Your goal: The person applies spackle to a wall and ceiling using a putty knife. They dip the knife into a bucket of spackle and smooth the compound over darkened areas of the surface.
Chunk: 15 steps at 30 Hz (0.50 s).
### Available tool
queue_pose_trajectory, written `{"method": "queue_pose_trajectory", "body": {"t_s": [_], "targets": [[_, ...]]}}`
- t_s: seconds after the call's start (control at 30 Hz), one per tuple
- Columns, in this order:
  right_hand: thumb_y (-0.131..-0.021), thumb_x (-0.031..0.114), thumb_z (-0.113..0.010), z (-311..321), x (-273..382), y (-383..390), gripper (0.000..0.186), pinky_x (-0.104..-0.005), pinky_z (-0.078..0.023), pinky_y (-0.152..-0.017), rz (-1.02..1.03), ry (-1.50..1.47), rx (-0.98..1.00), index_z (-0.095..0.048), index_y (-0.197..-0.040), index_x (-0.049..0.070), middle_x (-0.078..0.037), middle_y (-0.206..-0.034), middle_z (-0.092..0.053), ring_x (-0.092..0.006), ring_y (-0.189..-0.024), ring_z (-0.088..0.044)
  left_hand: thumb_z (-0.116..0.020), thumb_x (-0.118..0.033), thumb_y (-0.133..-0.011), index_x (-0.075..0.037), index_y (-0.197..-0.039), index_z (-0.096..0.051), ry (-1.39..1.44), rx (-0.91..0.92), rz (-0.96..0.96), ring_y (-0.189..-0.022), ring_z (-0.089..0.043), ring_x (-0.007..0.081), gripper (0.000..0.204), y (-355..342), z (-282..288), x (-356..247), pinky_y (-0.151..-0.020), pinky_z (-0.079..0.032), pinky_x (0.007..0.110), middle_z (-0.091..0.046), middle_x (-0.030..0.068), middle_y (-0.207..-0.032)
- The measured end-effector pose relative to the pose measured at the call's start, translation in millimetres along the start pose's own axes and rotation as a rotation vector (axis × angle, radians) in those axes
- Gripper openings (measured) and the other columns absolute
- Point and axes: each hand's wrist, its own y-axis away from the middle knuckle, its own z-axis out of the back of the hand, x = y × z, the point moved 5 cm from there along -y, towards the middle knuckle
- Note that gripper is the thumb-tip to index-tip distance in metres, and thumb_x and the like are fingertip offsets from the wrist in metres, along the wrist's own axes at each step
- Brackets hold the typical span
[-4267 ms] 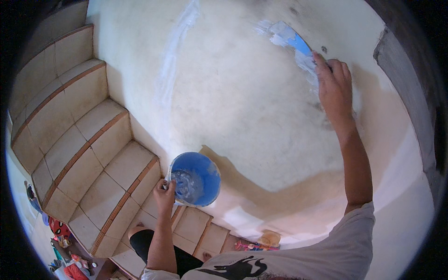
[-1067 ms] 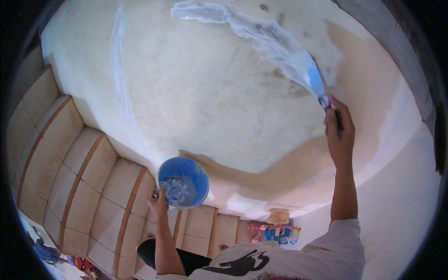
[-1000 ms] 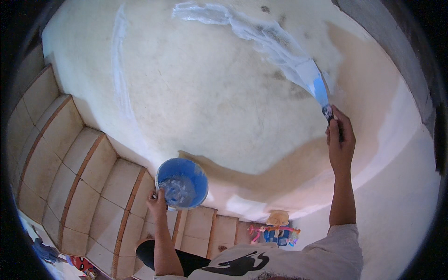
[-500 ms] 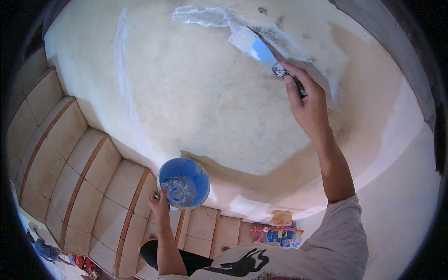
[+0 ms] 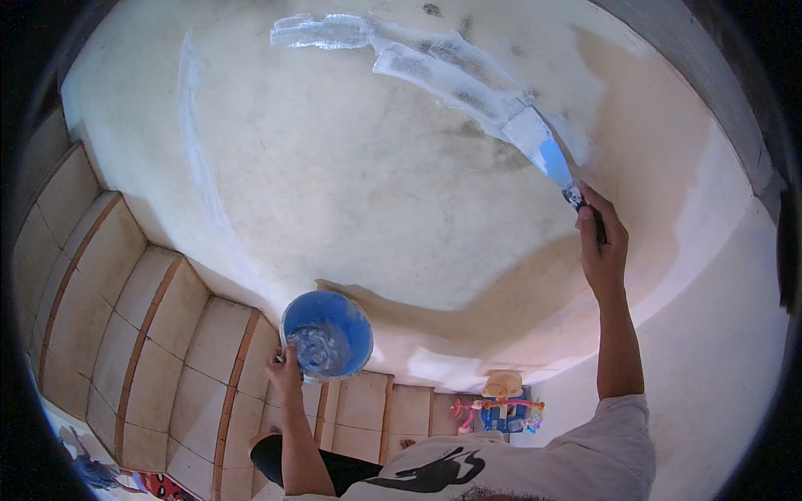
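My right hand is closed round the dark handle of a putty knife, its wide blade smeared with white filler and pressed flat to the wall. From the blade's tip a fresh band of white filler runs up and left over dark stains on the pale wall. My left hand grips the rim of a blue bucket at its near left side. Whitish-grey paste lies in the bottom of the bucket, which is tipped so its inside shows.
Tiled stairs with brown edges climb along the left, against the wall's foot. Below, a tan and blue object with pink parts stands by the wall. At lower left, a person in blue shows partly beside a red patterned thing.
My right hand has drawn the putty knife down and to the right along the wall, leaving a longer white band behind it. The bucket stays in my left hand, nearly unmoved.
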Motion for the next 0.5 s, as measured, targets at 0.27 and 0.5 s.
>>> {"method": "queue_pose_trajectory", "body": {"t_s": [0.27, 0.5], "targets": [[-0.099, 0.01, -0.056, -38, 22, -16, 0.027, -0.0349, -0.052, -0.089, 0.131, 0.056, 0.008, -0.064, -0.125, 0.008, -0.015, -0.115, -0.069, -0.0255, -0.103, -0.067, -0.068, -0.024, -0.093, -0.011, -0.075, -0.049, -0.056, 0.031, 0.0, -0.039, -0.041, 0.0085, 0.03, 2, 2, -7, -0.034, -0.029, 0.028, -0.044, -0.0025, -0.054], [-0.099, 0.012, -0.057, -13, -33, 19, 0.027, -0.0347, -0.052, -0.088, -0.014, -0.011, -0.043, -0.063, -0.124, 0.004, -0.014, -0.12, -0.067, -0.0235, -0.104, -0.066, -0.07, -0.026, -0.092, -0.01, -0.077, -0.051, -0.012, -0.028, -0.037, -0.041, -0.042, 0.0079, 0.029, 9, 11, -6, -0.036, -0.031, 0.029, -0.045, -0.0026, -0.055]]}}
